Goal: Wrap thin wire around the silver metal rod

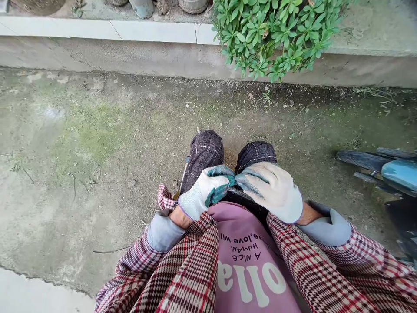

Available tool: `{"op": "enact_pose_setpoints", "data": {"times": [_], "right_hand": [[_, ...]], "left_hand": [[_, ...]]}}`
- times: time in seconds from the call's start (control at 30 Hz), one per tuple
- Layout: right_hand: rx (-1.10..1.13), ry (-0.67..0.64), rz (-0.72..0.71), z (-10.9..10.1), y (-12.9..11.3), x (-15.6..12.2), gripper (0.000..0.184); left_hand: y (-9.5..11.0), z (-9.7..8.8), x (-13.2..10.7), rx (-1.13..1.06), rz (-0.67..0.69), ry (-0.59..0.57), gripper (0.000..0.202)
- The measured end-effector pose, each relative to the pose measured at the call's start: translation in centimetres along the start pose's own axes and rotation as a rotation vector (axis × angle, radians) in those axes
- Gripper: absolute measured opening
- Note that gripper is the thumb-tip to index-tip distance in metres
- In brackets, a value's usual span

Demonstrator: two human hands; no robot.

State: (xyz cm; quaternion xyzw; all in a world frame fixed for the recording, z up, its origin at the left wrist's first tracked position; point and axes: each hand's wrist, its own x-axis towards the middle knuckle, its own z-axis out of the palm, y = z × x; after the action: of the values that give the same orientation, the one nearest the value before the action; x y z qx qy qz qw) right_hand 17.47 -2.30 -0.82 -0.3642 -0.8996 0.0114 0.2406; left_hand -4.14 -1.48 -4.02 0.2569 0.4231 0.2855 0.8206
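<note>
Where left hand [211, 189] and right hand [272, 188] meet, both curled partly closed, anything held hidden from view

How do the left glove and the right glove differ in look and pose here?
The left glove shows broad patches of green coating; the right glove shows mostly its pale back. The left glove is curled more tightly, while the right glove is stretched flatter. Both have a purple edge at the wrist and come together at the fingertips.

Mossy grey concrete ground [81, 130] fills the middle left; a low wall [130, 56] edged with white tiles [156, 32] crosses the top, a green shrub [273, 34] overhanging it upper right
</note>
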Motion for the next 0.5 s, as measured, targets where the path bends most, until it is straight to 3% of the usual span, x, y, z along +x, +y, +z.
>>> {"op": "enact_pose_setpoints", "data": {"times": [0.13,0.2,0.27,0.33,0.43,0.47,0.5], "right_hand": [[-0.006,-0.005,0.0,0.3,-0.2,0.3,0.019],[0.056,-0.045,0.085,0.5,-0.4,0.7,0.018],[0.235,-0.093,0.273,0.9,-0.4,0.9,0.015],[0.579,-0.153,0.548,1.7,-0.4,0.9,0.009],[1.261,-0.298,0.991,3.6,-0.2,0.1,0.017],[1.424,-0.31,1.119,4.2,-0.2,-0.3,0.02],[1.472,-0.318,1.155,4.8,-0.3,-0.7,0.023]], "left_hand": [[0.4,0.4,-0.1,0.185,0.17,-0.029,0.016],[0.4,0.6,-0.2,0.358,0.301,0.044,0.007],[0.5,0.7,-0.6,0.669,0.485,0.154,0.005],[0.7,0.7,-1.0,1.138,0.773,0.185,0.007],[1.2,0.3,-1.5,1.734,1.145,0.009,0.018],[1.2,0.1,-1.5,1.833,1.203,-0.069,0.021],[1.2,-0.1,-1.5,1.869,1.213,-0.13,0.022]]}}
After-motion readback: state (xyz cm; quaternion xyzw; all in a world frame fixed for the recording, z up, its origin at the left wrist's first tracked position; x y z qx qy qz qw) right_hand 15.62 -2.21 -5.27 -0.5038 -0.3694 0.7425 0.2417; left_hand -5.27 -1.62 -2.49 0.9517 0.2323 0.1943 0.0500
